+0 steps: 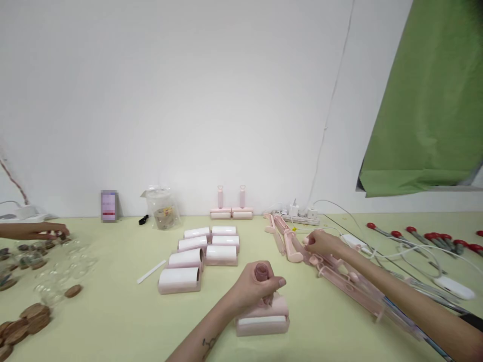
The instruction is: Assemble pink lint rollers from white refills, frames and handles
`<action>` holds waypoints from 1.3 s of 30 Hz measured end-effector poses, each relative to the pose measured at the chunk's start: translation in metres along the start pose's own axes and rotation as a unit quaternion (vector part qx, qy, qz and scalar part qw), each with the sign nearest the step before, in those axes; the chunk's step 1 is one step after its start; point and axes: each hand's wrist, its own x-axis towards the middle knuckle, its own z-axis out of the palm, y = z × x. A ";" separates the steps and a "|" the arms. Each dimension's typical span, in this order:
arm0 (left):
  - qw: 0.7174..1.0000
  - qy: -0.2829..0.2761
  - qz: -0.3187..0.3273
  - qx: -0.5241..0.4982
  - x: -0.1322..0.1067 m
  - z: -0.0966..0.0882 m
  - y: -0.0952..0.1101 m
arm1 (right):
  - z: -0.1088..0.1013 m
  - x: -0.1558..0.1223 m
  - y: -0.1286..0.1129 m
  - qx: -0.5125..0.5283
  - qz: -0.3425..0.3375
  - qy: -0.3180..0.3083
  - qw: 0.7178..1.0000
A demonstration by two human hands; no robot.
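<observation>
My left hand [257, 284] is wrapped round the upright pink handle [261, 271] of a lint roller. Below it, the roller's pink case [263, 327] rests on the table with a strip of white roll showing. Out to the right, my right hand [320, 242] has its fingers pinched on a small pale pink plastic part, mostly hidden by the fingertips. Around that hand lies a row of loose pink handle parts [290, 246] and long pink pieces [350, 289]. Several white rolls in pink cases [179, 279] lie in two columns left of centre.
Two assembled lint rollers [231, 213] stand by the wall. A bag with tape [164, 216], a white strip [151, 271] and a phone [109, 206] are leftward. Another person's hand [53, 231] is near glass pieces and wooden discs [35, 314]. Right are cables, a power strip [298, 218] and red-tipped tools [433, 239].
</observation>
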 end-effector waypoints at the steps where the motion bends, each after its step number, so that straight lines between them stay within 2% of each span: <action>1: 1.000 -0.002 0.000 0.000 0.000 0.000 0.000 | -0.004 -0.002 -0.001 0.027 -0.010 0.015 0.999; 4: 1.000 -0.009 0.002 -0.003 0.000 -0.002 -0.001 | -0.019 -0.016 -0.013 0.130 -0.073 0.063 0.987; 8: 1.000 -0.015 0.004 -0.007 0.002 -0.003 -0.004 | -0.024 -0.056 -0.055 0.268 -0.194 0.084 0.940; 9: 1.000 -0.014 0.004 -0.007 0.002 -0.003 -0.005 | -0.021 -0.068 -0.068 0.300 -0.222 0.077 0.925; 12: 1.000 -0.008 0.003 -0.005 0.002 -0.002 -0.004 | -0.006 -0.099 -0.103 0.432 -0.300 -0.009 0.851; 14: 1.000 -0.004 0.000 -0.004 0.002 0.000 0.000 | 0.004 -0.112 -0.117 0.456 -0.330 -0.043 0.825; 17: 1.000 -0.002 -0.007 0.000 0.001 0.002 0.007 | 0.012 -0.120 -0.123 0.446 -0.336 -0.032 0.829; 22: 1.000 -0.013 0.000 -0.012 0.001 -0.001 0.007 | 0.008 -0.120 -0.120 0.424 -0.355 -0.013 0.833; 25: 0.996 -0.048 -0.002 -0.074 0.002 -0.005 0.002 | 0.006 -0.118 -0.121 0.404 -0.374 -0.012 0.835; 27: 0.992 -0.056 0.004 -0.116 0.004 -0.004 -0.002 | 0.006 -0.118 -0.123 0.395 -0.359 -0.014 0.845; 29: 0.990 -0.015 0.013 -0.142 0.005 0.001 -0.005 | 0.006 -0.117 -0.125 0.392 -0.346 -0.017 0.852; 31: 0.983 0.041 0.006 -0.181 0.005 0.008 -0.007 | 0.007 -0.116 -0.127 0.398 -0.356 -0.024 0.845; 33: 0.972 0.078 -0.015 -0.223 0.004 0.013 -0.007 | 0.009 -0.115 -0.130 0.422 -0.366 -0.055 0.827; 35: 0.964 0.096 -0.034 -0.247 0.003 0.015 -0.008 | 0.011 -0.113 -0.134 0.462 -0.347 -0.105 0.809; 39: 0.962 0.116 -0.054 -0.240 0.000 0.014 -0.010 | 0.013 -0.113 -0.138 0.501 -0.305 -0.209 0.783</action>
